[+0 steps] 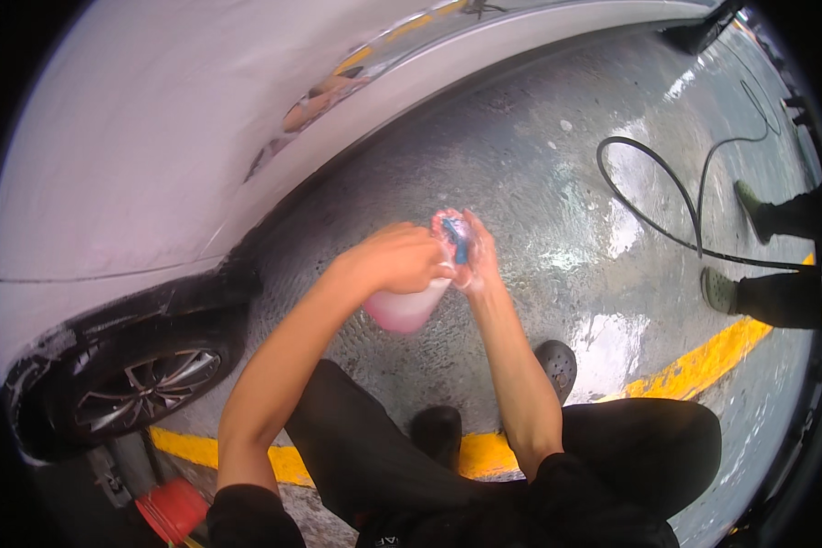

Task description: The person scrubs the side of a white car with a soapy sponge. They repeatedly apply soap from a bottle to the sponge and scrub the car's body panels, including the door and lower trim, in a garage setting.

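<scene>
Vehicle-washing bay with a soaked concrete floor
Left of the suds-flecked fingers (pixel 482 240) stands a pale car (pixel 137 164), whitish smears around its wheel arch; around and beyond them spreads wet, glossy concrete (pixel 521 155); to their right loops a black hose (pixel 621 140); nearer the body than the fingers run yellow floor markings (pixel 699 370), with a red bucket (pixel 172 509) toward the lower left.

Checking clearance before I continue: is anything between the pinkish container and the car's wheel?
Yes: in this view the left forearm crosses between the pinkish container and the wheel. Otherwise, only wet-looking floor shows between them.
</scene>
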`<state>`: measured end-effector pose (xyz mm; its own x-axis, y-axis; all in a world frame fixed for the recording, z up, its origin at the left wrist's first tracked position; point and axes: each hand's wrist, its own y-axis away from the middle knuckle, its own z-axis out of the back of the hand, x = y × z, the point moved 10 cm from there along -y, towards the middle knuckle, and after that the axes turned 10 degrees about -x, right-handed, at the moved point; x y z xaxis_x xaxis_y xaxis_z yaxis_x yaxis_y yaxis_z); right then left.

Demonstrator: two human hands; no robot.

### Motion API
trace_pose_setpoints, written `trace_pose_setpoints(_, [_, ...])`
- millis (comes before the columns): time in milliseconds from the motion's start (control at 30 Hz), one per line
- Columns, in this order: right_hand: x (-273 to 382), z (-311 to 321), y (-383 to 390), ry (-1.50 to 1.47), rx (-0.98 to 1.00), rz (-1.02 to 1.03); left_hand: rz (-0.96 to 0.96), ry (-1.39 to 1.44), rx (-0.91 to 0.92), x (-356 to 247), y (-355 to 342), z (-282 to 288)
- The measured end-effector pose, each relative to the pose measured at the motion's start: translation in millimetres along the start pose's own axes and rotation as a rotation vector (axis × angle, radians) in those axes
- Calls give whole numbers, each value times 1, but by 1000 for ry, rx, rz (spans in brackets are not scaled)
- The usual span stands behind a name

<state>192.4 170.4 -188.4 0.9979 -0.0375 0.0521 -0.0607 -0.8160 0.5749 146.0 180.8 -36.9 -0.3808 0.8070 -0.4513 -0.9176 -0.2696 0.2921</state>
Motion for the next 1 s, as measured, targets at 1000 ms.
trace_pose_setpoints(1000, [30,-302,27,722,218,2113,310,82,-40,66,139,-74])
